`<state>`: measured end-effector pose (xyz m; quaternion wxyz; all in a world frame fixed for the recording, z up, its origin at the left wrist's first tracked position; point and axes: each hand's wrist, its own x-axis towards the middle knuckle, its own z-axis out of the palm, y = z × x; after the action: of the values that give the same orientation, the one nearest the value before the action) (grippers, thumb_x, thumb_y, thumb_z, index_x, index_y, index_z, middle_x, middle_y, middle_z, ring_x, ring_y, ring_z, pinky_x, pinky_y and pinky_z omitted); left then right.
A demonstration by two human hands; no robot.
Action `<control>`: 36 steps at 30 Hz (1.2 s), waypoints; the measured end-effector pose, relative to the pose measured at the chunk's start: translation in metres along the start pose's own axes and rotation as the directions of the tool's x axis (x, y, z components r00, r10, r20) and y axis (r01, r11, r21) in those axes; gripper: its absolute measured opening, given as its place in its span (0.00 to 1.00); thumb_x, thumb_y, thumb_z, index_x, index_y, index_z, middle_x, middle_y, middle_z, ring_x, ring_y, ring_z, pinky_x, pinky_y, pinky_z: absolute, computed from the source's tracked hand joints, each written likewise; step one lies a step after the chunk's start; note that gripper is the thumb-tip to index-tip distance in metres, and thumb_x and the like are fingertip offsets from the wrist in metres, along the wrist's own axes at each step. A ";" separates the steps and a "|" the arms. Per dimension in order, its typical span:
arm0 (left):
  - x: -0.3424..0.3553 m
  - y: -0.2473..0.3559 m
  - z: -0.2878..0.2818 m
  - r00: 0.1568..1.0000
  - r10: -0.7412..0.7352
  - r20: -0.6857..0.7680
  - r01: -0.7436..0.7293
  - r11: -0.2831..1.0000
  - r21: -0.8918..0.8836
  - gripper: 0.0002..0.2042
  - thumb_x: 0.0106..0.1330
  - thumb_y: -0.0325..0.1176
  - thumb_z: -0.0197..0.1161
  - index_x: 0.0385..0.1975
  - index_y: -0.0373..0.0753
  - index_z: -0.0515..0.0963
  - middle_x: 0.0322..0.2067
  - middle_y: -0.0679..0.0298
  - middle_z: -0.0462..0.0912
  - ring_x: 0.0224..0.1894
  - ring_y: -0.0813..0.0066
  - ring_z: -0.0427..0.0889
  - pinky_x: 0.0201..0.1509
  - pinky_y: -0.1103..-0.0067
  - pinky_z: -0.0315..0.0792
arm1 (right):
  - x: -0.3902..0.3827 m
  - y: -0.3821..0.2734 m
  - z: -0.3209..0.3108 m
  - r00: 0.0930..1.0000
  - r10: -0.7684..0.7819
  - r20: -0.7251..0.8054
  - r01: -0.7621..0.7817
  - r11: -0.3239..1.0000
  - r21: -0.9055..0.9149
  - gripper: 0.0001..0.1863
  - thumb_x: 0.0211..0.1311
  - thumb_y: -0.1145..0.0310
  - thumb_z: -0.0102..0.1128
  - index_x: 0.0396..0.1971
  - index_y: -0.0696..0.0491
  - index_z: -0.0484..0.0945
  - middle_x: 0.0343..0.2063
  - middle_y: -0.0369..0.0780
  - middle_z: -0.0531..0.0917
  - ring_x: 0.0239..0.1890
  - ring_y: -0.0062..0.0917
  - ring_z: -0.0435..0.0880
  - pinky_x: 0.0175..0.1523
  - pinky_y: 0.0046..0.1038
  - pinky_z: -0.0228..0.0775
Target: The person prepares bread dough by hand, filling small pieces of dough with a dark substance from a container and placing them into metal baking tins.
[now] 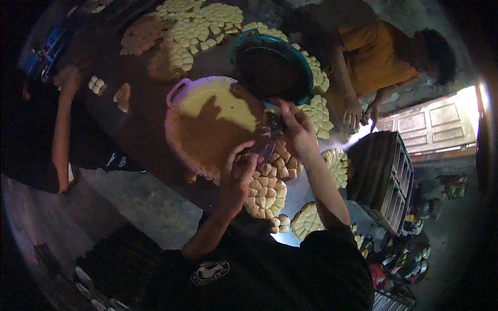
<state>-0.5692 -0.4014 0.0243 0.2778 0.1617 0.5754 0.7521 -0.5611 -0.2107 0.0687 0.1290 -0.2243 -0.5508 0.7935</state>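
Observation:
In front of me, my right hand [296, 126] grips a small crinkly, shiny thing [272, 121], perhaps plastic, whose exact form is unclear. A little lower left, my left hand [239, 173] has curled fingers at a thin purplish, see-through piece [265, 152]. Both are over the right side of a wide pink tub [192, 140] with pale yellow and brown contents. A teal tub [233, 54] with a dark inside sits just beyond. Just below my hands are browned clusters of small bun-like pieces [264, 194].
Pale clusters [199, 26] spread over the dark table [135, 119]. A person in orange [373, 54] bends at the right; another person's bare arm [64, 129] is at left. A dark rack [378, 181] stands below a pale door [417, 127]; cluttered items [415, 259] lie lower right.

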 end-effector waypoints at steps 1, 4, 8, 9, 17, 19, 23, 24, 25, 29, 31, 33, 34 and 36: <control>-0.002 -0.015 0.001 0.998 0.064 0.022 -0.066 0.994 0.089 0.19 0.78 0.38 0.46 0.62 0.34 0.68 0.48 0.56 0.79 0.48 0.71 0.79 0.60 0.73 0.69 | -0.032 -0.006 0.009 0.999 -0.034 0.003 0.034 0.996 -0.081 0.18 0.75 0.68 0.51 0.60 0.56 0.72 0.46 0.38 0.83 0.48 0.18 0.78 0.54 0.23 0.71; -0.011 -0.013 0.023 0.977 -0.109 0.184 0.186 0.859 -0.477 0.19 0.76 0.39 0.52 0.60 0.34 0.69 0.56 0.58 0.74 0.58 0.68 0.74 0.65 0.69 0.67 | -0.102 -0.002 0.004 0.987 -0.159 0.035 0.158 0.987 0.039 0.23 0.71 0.77 0.53 0.64 0.54 0.63 0.48 0.39 0.83 0.45 0.20 0.81 0.51 0.23 0.74; -0.040 -0.016 0.061 0.902 -0.307 0.304 0.429 0.549 -0.718 0.20 0.75 0.42 0.54 0.59 0.36 0.69 0.59 0.58 0.72 0.63 0.67 0.71 0.69 0.67 0.65 | -0.160 0.018 -0.057 0.954 -0.298 -0.013 0.296 0.950 -0.098 0.15 0.70 0.75 0.58 0.55 0.55 0.74 0.46 0.41 0.84 0.43 0.20 0.83 0.49 0.23 0.75; -0.051 -0.005 0.072 0.882 -0.359 0.306 0.461 0.520 -0.719 0.19 0.75 0.42 0.54 0.58 0.36 0.70 0.59 0.58 0.72 0.63 0.67 0.71 0.69 0.68 0.66 | -0.175 0.017 -0.068 0.945 -0.326 0.017 0.324 0.932 -0.163 0.14 0.69 0.75 0.59 0.53 0.55 0.76 0.46 0.41 0.84 0.43 0.20 0.83 0.49 0.23 0.75; -0.141 0.007 0.161 0.873 -0.221 0.435 0.403 0.830 -0.386 0.20 0.69 0.23 0.59 0.61 0.29 0.70 0.62 0.56 0.71 0.66 0.68 0.69 0.71 0.71 0.64 | -0.300 -0.019 -0.121 0.682 -0.681 0.266 0.497 0.165 -0.852 0.29 0.48 0.82 0.69 0.55 0.54 0.79 0.55 0.47 0.79 0.50 0.41 0.82 0.54 0.33 0.76; -0.163 0.007 0.177 0.880 -0.184 0.439 0.335 0.894 -0.298 0.21 0.67 0.20 0.61 0.60 0.28 0.71 0.63 0.56 0.69 0.67 0.68 0.68 0.71 0.72 0.63 | -0.325 -0.014 -0.130 0.688 -0.707 0.162 0.578 0.399 -0.712 0.24 0.47 0.82 0.69 0.49 0.57 0.80 0.51 0.48 0.81 0.49 0.41 0.83 0.52 0.33 0.77; -0.200 0.000 0.197 0.883 0.104 0.457 -0.016 0.981 -0.192 0.16 0.71 0.26 0.59 0.56 0.28 0.75 0.61 0.56 0.72 0.63 0.70 0.71 0.66 0.74 0.67 | -0.370 -0.007 -0.151 0.704 -0.702 0.105 0.616 0.531 -0.582 0.15 0.48 0.82 0.70 0.38 0.60 0.82 0.47 0.47 0.83 0.47 0.39 0.84 0.49 0.34 0.78; -0.209 -0.006 0.201 0.900 0.119 0.419 -0.045 0.982 -0.183 0.15 0.71 0.27 0.59 0.55 0.28 0.76 0.60 0.56 0.73 0.62 0.70 0.72 0.65 0.75 0.67 | -0.381 -0.012 -0.151 0.648 -0.728 0.224 0.632 0.350 -0.691 0.14 0.48 0.82 0.71 0.38 0.61 0.82 0.48 0.47 0.82 0.47 0.39 0.84 0.48 0.34 0.79; -0.219 -0.011 0.204 0.915 0.135 0.380 -0.074 0.982 -0.172 0.14 0.72 0.27 0.59 0.54 0.28 0.77 0.59 0.56 0.75 0.61 0.70 0.73 0.65 0.75 0.68 | -0.392 -0.015 -0.152 0.593 -0.725 0.350 0.632 0.150 -0.761 0.14 0.48 0.81 0.72 0.37 0.61 0.82 0.49 0.47 0.82 0.47 0.38 0.84 0.48 0.33 0.79; -0.241 -0.022 0.205 0.971 -0.006 0.239 0.059 0.975 -0.215 0.10 0.72 0.26 0.58 0.45 0.27 0.82 0.41 0.61 0.85 0.50 0.79 0.79 0.59 0.80 0.71 | -0.423 -0.022 -0.146 0.621 -0.621 0.478 0.592 -0.028 -0.806 0.17 0.46 0.74 0.70 0.39 0.64 0.82 0.50 0.44 0.81 0.48 0.37 0.83 0.47 0.30 0.79; -0.249 -0.025 0.201 0.962 -0.001 0.274 0.015 0.999 -0.047 0.08 0.68 0.24 0.62 0.41 0.27 0.84 0.35 0.62 0.87 0.41 0.81 0.83 0.49 0.83 0.75 | -0.432 -0.022 -0.155 0.591 -0.635 0.497 0.661 0.029 -0.750 0.14 0.50 0.75 0.68 0.38 0.61 0.82 0.45 0.44 0.81 0.45 0.37 0.82 0.46 0.32 0.78; -0.260 -0.013 0.203 0.958 -0.004 0.288 -0.049 0.983 0.178 0.07 0.66 0.24 0.64 0.39 0.28 0.85 0.34 0.61 0.88 0.38 0.81 0.84 0.44 0.84 0.76 | -0.440 -0.019 -0.159 0.665 -0.604 0.438 0.685 0.262 -0.680 0.11 0.53 0.75 0.67 0.38 0.59 0.82 0.41 0.44 0.81 0.43 0.37 0.81 0.45 0.34 0.77; -0.266 -0.007 0.206 0.959 0.076 0.273 -0.151 0.952 0.265 0.06 0.64 0.23 0.66 0.37 0.29 0.86 0.34 0.59 0.88 0.37 0.81 0.84 0.41 0.83 0.77 | -0.445 -0.017 -0.157 0.722 -0.596 0.353 0.645 0.393 -0.656 0.09 0.55 0.76 0.65 0.37 0.56 0.82 0.37 0.44 0.81 0.40 0.36 0.80 0.45 0.34 0.74; -0.274 -0.003 0.208 0.963 0.073 0.259 -0.133 0.965 0.224 0.06 0.64 0.23 0.66 0.38 0.29 0.86 0.34 0.59 0.89 0.37 0.80 0.84 0.42 0.83 0.77 | -0.443 -0.017 -0.161 0.736 -0.557 0.386 0.640 0.383 -0.666 0.09 0.55 0.76 0.66 0.37 0.55 0.82 0.36 0.44 0.81 0.38 0.37 0.79 0.45 0.33 0.73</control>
<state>-0.2338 -0.4050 0.1016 0.2864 0.3170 0.6132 0.6645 -0.0978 -0.2739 0.1323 0.2713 -0.0034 -0.8797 0.3905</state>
